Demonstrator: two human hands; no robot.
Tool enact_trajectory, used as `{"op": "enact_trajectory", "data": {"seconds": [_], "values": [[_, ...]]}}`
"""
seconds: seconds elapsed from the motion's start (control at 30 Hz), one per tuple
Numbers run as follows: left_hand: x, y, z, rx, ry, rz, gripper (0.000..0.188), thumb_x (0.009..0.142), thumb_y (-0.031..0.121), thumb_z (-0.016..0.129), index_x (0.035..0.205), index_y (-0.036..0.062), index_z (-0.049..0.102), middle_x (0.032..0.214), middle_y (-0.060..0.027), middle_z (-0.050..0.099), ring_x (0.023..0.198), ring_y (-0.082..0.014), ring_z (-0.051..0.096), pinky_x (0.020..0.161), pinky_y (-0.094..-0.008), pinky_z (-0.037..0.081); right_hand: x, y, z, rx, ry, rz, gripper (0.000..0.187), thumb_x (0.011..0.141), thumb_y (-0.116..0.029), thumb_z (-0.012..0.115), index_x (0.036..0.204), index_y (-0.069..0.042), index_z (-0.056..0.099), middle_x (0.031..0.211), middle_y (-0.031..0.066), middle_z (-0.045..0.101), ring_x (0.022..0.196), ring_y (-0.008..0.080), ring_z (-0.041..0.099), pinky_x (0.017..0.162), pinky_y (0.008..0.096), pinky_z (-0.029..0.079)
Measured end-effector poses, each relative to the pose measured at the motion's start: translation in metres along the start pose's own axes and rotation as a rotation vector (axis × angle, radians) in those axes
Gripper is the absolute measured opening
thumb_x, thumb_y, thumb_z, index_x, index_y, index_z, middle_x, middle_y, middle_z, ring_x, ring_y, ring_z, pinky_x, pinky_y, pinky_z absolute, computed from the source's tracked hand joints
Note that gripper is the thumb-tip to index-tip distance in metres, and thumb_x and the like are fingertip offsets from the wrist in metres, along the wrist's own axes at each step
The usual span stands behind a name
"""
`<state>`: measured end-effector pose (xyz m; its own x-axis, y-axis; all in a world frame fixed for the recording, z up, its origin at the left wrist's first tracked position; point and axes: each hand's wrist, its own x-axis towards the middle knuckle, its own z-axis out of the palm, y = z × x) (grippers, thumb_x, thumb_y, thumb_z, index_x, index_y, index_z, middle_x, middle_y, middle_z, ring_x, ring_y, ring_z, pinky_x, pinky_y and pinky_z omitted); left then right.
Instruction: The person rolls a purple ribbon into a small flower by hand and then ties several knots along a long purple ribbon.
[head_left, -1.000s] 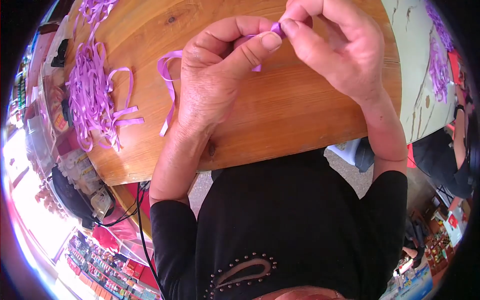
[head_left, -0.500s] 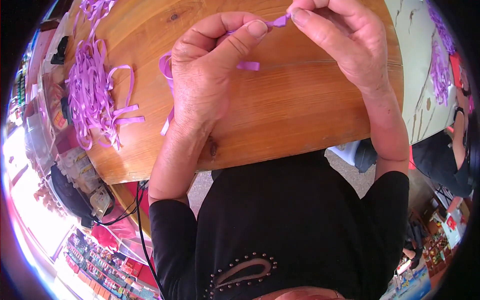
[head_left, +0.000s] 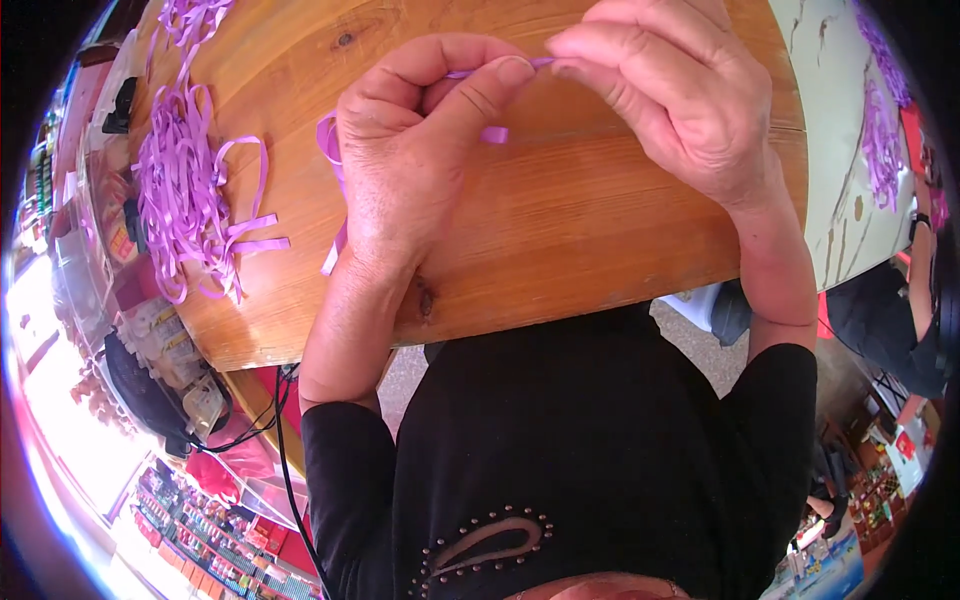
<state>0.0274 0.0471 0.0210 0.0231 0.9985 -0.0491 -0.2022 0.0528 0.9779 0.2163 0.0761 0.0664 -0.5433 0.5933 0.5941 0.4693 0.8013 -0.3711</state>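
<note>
A narrow purple ribbon (head_left: 331, 140) runs through my left hand (head_left: 420, 140), pinched between thumb and forefinger. One end pokes out below that thumb, and another length hangs past the wrist onto the wooden table. My right hand (head_left: 680, 100) pinches the same ribbon just to the right of the left fingertips, with a short bit showing between the two hands. Any knot or fold there is hidden by the fingers. Left of my left forearm lies a tangled heap of purple ribbons (head_left: 185, 190).
More purple ribbon (head_left: 195, 20) trails at the far left of the wooden table (head_left: 590, 220). A pale marbled tabletop (head_left: 835, 200) adjoins on the right, bearing other purple ribbons (head_left: 880, 150). Another person's arm (head_left: 920, 290) shows beyond it. Black cables (head_left: 277, 420) hang by the table's left front.
My right hand has shifted left and turned, its fingers now closer to my left thumb. The folded bit of ribbon between the hands is now mostly covered.
</note>
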Motion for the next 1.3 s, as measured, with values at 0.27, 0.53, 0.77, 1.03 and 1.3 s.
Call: {"op": "enact_trajectory", "data": {"seconds": [0.27, 0.53, 0.77, 1.03, 1.3], "values": [[0.004, 0.007, -0.009, 0.037, 0.052, 0.086, 0.011, 0.082, 0.004, 0.070, 0.092, 0.0008, 0.067, 0.079, -0.0012, 0.066, 0.071, -0.0049, 0.059, 0.057, -0.0211, 0.052, 0.004, 0.007, 0.001, 0.040, 0.006, 0.045, 0.018, 0.071, -0.005, 0.073, 0.086, -0.001, 0.064, 0.080, 0.0089, 0.060, 0.071, 0.0225, 0.057, 0.064, 0.0315, 0.043], [-0.002, 0.011, -0.004, -0.302, -0.045, -0.005, 0.010, 0.085, 0.006, 0.066, 0.094, 0.0008, 0.066, 0.084, -0.0031, 0.066, 0.063, -0.0058, 0.050, 0.055, -0.0206, 0.042, -0.020, 0.027, 0.042, 0.521, -0.030, 0.244, 0.049, 0.076, 0.001, 0.069, 0.123, -0.006, 0.056, 0.109, 0.0070, 0.064, 0.101, 0.0175, 0.060, 0.088, 0.0278, 0.046], [-0.012, 0.039, 0.006, -0.357, -0.166, 0.114, 0.014, 0.090, 0.010, 0.058, 0.097, -0.0006, 0.063, 0.083, -0.0053, 0.060, 0.057, -0.0088, 0.036, 0.055, -0.0248, 0.030, -0.010, -0.010, 0.053, 0.978, -0.344, 0.359, 0.048, 0.078, -0.003, 0.071, 0.123, -0.004, 0.054, 0.101, 0.0064, 0.061, 0.095, 0.0180, 0.058, 0.088, 0.0316, 0.044], [-0.001, 0.081, -0.050, -0.666, -0.163, 0.188, 0.014, 0.091, 0.013, 0.056, 0.098, 0.0007, 0.058, 0.068, 0.0029, 0.034, 0.058, -0.0088, 0.026, 0.055, -0.0251, 0.023, -0.013, 0.009, 0.009, 0.883, -0.340, 0.525, 0.025, 0.083, 0.000, 0.065, 0.108, -0.001, 0.063, 0.084, 0.0008, 0.060, 0.081, 0.0069, 0.056, 0.074, 0.0213, 0.045], [-0.003, 0.069, -0.116, -0.671, 0.044, 0.225, 0.009, 0.093, 0.009, 0.052, 0.092, 0.0014, 0.058, 0.064, 0.0032, 0.032, 0.057, -0.0087, 0.025, 0.055, -0.0255, 0.023, -0.051, 0.049, -0.013, 0.802, -0.049, 0.677, 0.021, 0.089, -0.007, 0.060, 0.107, 0.002, 0.064, 0.085, 0.0017, 0.062, 0.077, 0.0068, 0.055, 0.071, 0.0202, 0.044]]}}
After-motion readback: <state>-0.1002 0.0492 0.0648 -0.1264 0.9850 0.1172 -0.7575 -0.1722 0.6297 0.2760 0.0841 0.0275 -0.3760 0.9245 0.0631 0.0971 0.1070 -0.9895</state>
